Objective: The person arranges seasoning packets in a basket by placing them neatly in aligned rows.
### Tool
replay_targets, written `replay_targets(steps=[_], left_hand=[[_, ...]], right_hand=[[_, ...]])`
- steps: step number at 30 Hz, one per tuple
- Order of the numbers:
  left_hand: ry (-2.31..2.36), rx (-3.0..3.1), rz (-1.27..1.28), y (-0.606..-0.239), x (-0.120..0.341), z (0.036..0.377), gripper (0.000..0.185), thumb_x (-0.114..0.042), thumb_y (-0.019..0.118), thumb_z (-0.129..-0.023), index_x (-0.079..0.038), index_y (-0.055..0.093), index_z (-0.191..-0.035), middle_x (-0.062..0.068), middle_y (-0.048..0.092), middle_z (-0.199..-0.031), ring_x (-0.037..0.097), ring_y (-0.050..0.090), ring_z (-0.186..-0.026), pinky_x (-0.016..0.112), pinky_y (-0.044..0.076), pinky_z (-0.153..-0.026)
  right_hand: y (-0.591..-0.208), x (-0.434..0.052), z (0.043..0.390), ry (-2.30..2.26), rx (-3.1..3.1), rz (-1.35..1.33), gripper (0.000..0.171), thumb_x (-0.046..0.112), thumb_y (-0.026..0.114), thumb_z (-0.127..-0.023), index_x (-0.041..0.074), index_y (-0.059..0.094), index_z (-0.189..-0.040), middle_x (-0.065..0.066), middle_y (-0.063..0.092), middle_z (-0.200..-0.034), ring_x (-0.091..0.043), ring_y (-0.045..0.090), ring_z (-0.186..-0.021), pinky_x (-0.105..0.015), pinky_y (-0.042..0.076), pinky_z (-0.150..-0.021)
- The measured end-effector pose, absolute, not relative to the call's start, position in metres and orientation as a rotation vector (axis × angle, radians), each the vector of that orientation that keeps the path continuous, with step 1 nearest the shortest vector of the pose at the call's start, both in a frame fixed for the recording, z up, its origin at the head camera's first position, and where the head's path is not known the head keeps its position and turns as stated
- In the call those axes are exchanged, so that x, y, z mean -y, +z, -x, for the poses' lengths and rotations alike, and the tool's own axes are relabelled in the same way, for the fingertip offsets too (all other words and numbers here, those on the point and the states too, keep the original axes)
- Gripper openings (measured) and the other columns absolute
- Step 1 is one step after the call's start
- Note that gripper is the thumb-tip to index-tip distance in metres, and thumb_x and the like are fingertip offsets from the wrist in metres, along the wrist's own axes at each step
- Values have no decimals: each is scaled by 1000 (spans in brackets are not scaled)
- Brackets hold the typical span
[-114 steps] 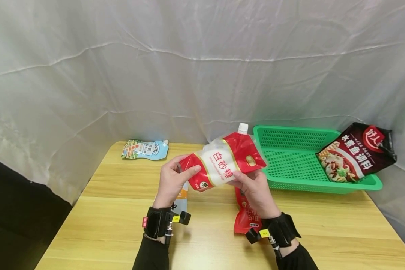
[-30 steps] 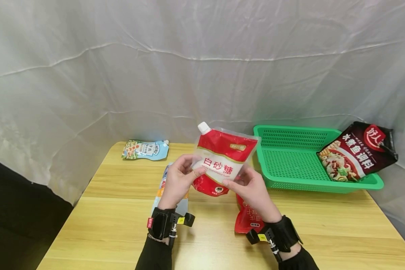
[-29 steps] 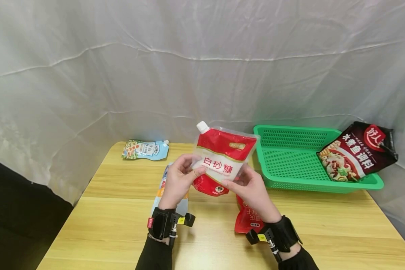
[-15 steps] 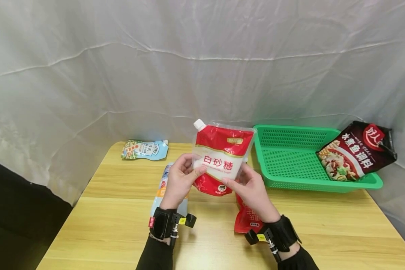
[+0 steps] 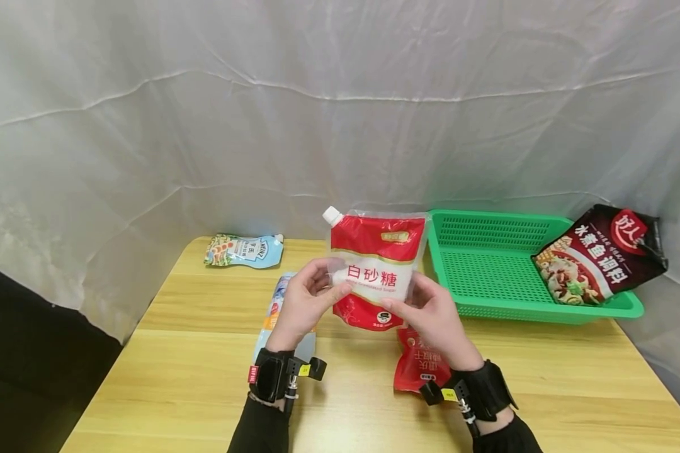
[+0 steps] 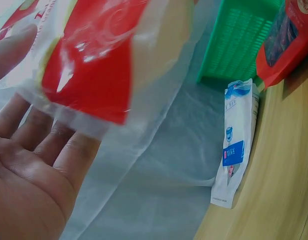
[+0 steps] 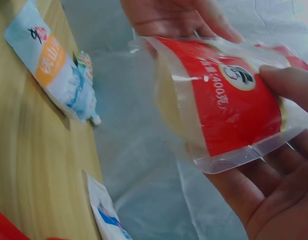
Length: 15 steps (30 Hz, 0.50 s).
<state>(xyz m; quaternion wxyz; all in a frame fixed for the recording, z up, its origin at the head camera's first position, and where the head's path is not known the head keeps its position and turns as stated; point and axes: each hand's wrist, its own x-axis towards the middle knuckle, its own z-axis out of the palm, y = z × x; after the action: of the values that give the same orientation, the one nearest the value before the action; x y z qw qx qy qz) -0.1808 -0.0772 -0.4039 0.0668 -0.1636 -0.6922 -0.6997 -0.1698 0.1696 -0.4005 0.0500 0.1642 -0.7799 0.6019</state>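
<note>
In the head view a red and white pouch of white granulated sugar (image 5: 374,248) is held up over the table, front face showing. Its white screw cap (image 5: 332,216) points to the upper left. My left hand (image 5: 299,308) grips the pouch's left edge, thumb on the front and fingers behind. On the opposite edge my right hand (image 5: 437,319) pinches it near the lower corner in the same way. From the right wrist camera, the bottom of the sugar pouch (image 7: 228,105) shows between both hands, with the right fingers (image 7: 243,192) spread underneath.
A green basket (image 5: 544,313) stands at the back right, a dark seasoning packet (image 5: 595,258) leaning in it. On the table lie a light-blue Heinz pouch (image 5: 246,250), a pale blue and orange pouch (image 7: 51,65), a red packet (image 5: 416,368) and a white-and-blue packet (image 6: 236,145).
Since the earliest frame the sugar pouch has turned, its cap swinging from upper right to upper left. Over the last second it has levelled slightly, and my right hand has shifted a little right.
</note>
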Motion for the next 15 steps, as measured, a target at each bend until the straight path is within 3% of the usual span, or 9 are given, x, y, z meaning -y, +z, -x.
replay_targets(steps=[6, 15], left_hand=[[-2123, 2122, 527, -406, 77, 181, 50, -10, 81, -91, -10, 62, -137, 12, 71, -127, 27, 69, -110, 36, 60, -94], [-2103, 2212, 527, -408, 76, 181, 50, -17, 82, -91, -18, 64, -137, 5, 72, -126, 25, 71, -104, 41, 62, -86]], right_hand=[[-397, -176, 171, 1744, 2465, -549, 45, 13, 85, -87, 4, 68, -128, -13, 71, -102, -25, 61, -77, -29, 56, -63], [-398, -177, 172, 1760, 2544, -664, 55, 14, 85, -88, 4, 65, -137, -13, 74, -107, -26, 65, -83, -31, 60, -68]])
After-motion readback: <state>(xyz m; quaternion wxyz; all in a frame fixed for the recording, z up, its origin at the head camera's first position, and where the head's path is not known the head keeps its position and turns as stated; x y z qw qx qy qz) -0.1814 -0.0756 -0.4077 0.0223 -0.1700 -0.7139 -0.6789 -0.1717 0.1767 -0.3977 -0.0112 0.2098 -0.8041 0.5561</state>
